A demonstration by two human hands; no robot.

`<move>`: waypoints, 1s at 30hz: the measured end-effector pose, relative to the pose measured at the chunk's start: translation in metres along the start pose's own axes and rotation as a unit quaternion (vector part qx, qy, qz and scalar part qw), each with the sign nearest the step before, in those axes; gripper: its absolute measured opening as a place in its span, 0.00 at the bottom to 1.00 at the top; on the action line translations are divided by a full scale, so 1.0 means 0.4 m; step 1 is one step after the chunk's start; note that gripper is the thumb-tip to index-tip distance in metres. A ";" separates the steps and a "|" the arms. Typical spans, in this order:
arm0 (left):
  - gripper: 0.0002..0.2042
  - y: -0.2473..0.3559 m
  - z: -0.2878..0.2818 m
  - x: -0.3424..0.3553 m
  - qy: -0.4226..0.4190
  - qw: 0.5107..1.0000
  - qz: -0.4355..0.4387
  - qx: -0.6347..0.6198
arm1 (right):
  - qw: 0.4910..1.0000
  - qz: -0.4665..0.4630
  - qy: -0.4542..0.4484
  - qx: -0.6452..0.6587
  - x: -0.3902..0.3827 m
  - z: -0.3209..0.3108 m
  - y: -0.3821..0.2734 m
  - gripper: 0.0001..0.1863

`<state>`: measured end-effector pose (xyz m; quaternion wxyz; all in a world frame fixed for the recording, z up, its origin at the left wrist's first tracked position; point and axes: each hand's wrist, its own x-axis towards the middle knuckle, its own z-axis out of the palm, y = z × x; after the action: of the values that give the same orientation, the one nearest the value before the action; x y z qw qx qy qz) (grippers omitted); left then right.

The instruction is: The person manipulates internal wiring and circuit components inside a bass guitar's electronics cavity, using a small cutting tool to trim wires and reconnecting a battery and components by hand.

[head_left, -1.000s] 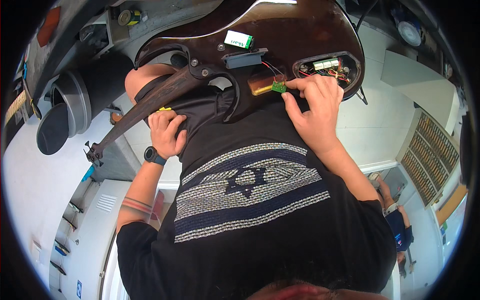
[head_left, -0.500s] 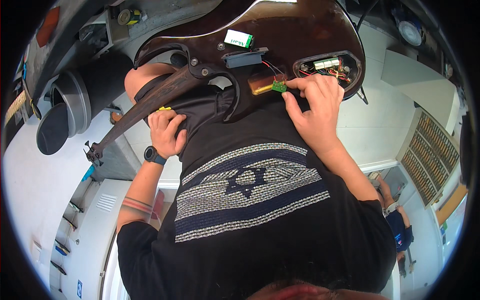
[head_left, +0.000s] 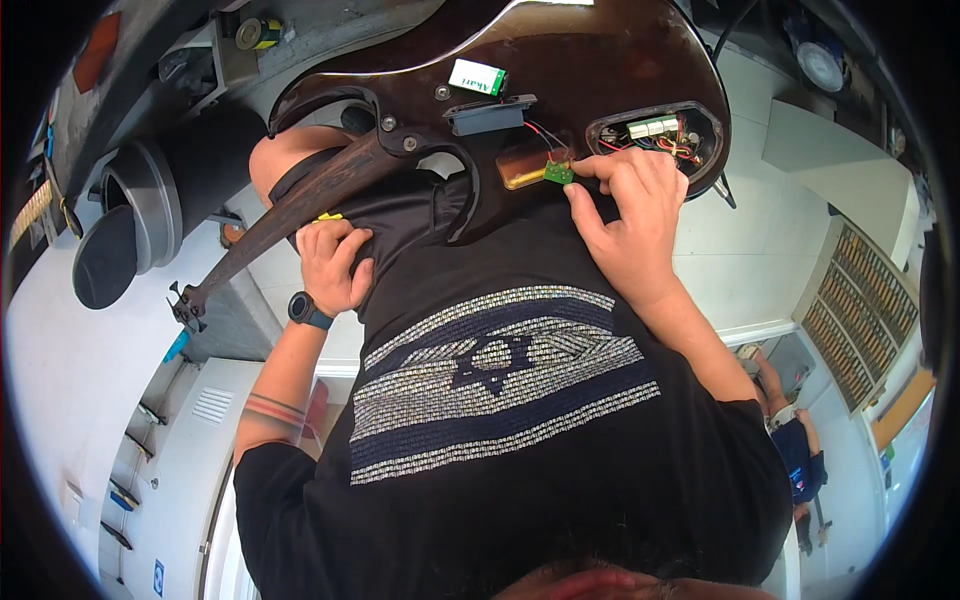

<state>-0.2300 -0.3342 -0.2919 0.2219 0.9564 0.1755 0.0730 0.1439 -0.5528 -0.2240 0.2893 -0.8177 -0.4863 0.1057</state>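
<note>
A dark brown electric guitar lies across my lap, its back facing up and its neck pointing to the lower left. My right hand pinches a small green circuit board between thumb and forefinger at the edge of a rectangular cavity. Red and black wires run from the board toward a dark plastic battery box. Above that box rests a white and green block battery. Beside the neck, my left hand lies on my thigh, fingers curled; a yellow thing shows past them, mostly hidden.
Right of my fingers, an open control cavity holds a pale block and tangled wires. A dark bin-like cylinder stands at left. Far right are a rack of small compartments and another person in dark clothes.
</note>
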 end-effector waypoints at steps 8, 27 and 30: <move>0.19 -0.001 0.001 -0.001 -0.001 1.000 -0.002 -0.001 | 1.000 -0.001 0.004 -0.001 0.000 0.002 0.000 0.12; 0.19 -0.002 0.000 -0.002 -0.005 1.000 -0.002 0.003 | 0.995 -0.067 -0.001 0.073 -0.055 -0.103 0.031 0.16; 0.19 -0.002 0.002 0.004 -0.007 1.000 -0.001 0.002 | 0.932 0.069 -0.168 0.313 -0.142 -0.104 0.085 0.08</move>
<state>-0.2288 -0.3331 -0.2928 0.2210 0.9572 0.1748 0.0655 0.1591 -0.6292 -0.2161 0.4368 -0.6874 -0.4125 0.4080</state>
